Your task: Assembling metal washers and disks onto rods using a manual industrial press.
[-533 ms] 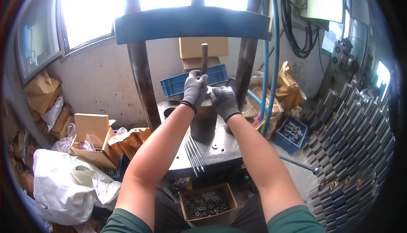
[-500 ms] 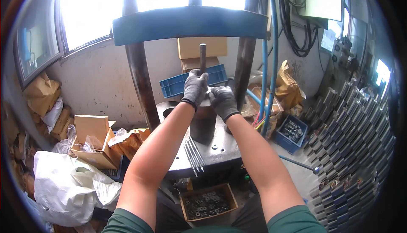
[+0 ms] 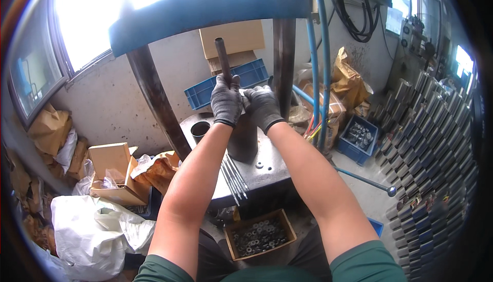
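My left hand (image 3: 226,101), in a grey knit glove, is wrapped round the lower part of a dark metal rod or tube (image 3: 223,56). The piece stands up out of the fist, its top leaning slightly left. Close beside it, my gloved right hand (image 3: 264,108) is closed, its fingertips meeting the left hand; what they pinch is hidden. Both hands are over a thick dark cylinder (image 3: 243,141) standing on the metal press bed (image 3: 272,174). Several thin metal rods (image 3: 233,179) lie on the bed's front left. A short open tube (image 3: 200,129) stands left of the cylinder.
The press's blue crossbeam (image 3: 210,12) spans above, between dark columns (image 3: 284,51). Behind are a blue crate (image 3: 205,94) and cardboard. A box of ring-shaped parts (image 3: 291,230) sits below. Stacked metal tubes (image 3: 436,143) fill the right; a blue bin (image 3: 354,151) stands nearer.
The view has shifted and turned a little. The upright rod now leans left where it stood nearly vertical. Both hands keep their closed hold near the cylinder's top.
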Demonstrator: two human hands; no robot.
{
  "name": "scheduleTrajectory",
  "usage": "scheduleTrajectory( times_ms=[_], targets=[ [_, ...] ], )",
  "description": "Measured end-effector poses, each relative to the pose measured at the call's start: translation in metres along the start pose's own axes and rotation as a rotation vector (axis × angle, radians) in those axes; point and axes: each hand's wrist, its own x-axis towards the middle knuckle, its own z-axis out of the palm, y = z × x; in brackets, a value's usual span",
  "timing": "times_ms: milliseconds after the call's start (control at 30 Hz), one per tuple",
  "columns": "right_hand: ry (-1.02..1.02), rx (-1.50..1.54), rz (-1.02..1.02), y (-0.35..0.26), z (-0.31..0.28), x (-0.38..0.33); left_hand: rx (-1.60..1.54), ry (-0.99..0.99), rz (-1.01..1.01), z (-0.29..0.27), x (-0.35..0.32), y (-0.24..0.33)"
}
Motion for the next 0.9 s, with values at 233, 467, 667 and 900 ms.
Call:
scheduleTrajectory(
  times_ms=[233,467,667,900],
  targets=[
    [0.038,0.045,-0.040,0.006,0.003,-0.003,-1.067,0.154,0.049,0.009,-0.003,-0.008],
    [0.108,0.125,0.020,0.003,0.006,-0.003,-0.826,0.054,-0.098,-0.002,0.008,-0.023],
    [0.094,0.126,0.016,0.003,0.009,-0.002,-0.734,-0.013,-0.158,-0.005,0.014,-0.018],
    [0.006,0.204,0.063,0.005,0.001,-0.001,-0.647,-0.049,-0.077,-0.002,0.021,-0.007]
  ],
)
